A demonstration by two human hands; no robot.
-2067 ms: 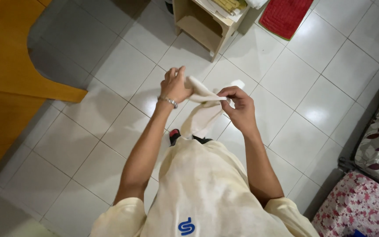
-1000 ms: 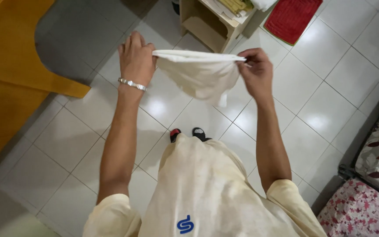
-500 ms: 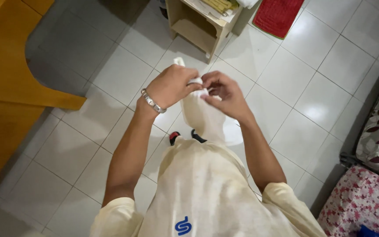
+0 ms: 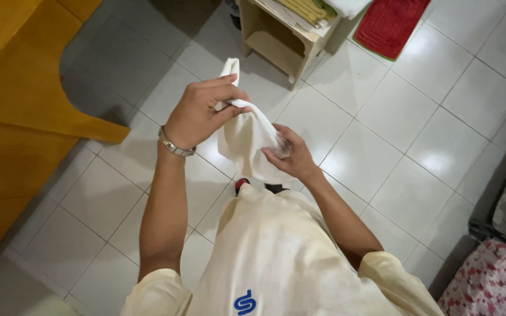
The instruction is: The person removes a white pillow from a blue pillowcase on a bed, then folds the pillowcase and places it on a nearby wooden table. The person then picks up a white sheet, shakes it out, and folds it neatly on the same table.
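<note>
Small cream-white cotton cloth (image 4: 246,140) hangs in mid-air above the white tiled floor (image 4: 405,134), long axis approx vertical, top corner poking up past the L hand. Left hand (image 4: 197,111), w/ metal bracelet, higher: fingers pinched shut on upper edge. Right hand (image 4: 291,155), lower, fingers closed on cloth's right side.

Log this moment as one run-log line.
left hand: pinches white cloth top | right hand: grips cloth lower side | cloth: hanging, bunched | below: white tile floor
</note>
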